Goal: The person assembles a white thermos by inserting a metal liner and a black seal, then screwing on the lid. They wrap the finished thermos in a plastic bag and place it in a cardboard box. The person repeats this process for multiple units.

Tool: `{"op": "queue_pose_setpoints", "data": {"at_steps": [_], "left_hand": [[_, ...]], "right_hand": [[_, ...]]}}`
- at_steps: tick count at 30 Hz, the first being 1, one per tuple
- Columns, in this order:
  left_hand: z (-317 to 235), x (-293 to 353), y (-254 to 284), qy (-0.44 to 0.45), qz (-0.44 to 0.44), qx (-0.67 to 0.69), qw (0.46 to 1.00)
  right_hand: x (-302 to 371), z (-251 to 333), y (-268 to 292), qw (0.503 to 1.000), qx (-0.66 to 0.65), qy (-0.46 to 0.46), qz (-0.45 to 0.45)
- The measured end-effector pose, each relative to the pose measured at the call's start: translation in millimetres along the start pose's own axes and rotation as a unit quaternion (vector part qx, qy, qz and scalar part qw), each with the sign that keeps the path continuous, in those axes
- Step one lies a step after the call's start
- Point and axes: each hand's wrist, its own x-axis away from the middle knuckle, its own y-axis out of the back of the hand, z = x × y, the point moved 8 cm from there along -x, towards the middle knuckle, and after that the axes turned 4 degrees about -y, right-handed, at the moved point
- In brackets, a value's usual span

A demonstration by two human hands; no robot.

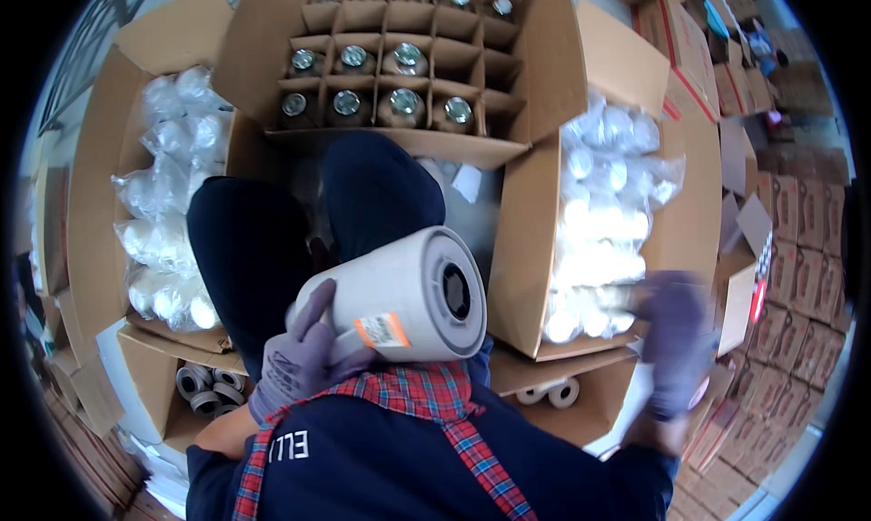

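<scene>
In my lap lies a large white cylinder (390,281), tilted, with an orange label on its side. Its ringed end, with a dark hole in the middle, faces right. My left hand (299,362), in a purple-grey glove, is closed on the cylinder's left side; part of its grip is hidden. My right hand (676,344), gloved alike, is raised beside the right-hand carton (522,240). Motion smears its fingers, so whether they hold anything is unclear. That carton contains white round parts in clear plastic bags (603,213).
Ahead stands a divided carton (553,77) with several silver-topped bottles (404,108). At left, another carton (100,204) holds bagged white parts (168,213). Lower boxes contain dark-and-white rings (209,389) at left and white rings (562,392) at right. Stacked brown cartons (789,294) line the far right.
</scene>
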Motion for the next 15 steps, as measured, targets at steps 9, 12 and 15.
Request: {"op": "queue_pose_setpoints", "data": {"at_steps": [9, 12, 15], "left_hand": [[66, 4, 56, 0.007, -0.115, 0.260, 0.959], [42, -1, 61, -0.082, 0.067, 0.219, 0.970], [43, 8, 52, -0.230, -0.049, -0.192, 0.953]], "right_hand": [[-269, -114, -174, 0.912, 0.317, 0.200, -0.164], [-341, -282, -259, 0.989, 0.120, -0.065, -0.065], [-336, -234, -311, 0.971, 0.220, -0.082, 0.034]]}}
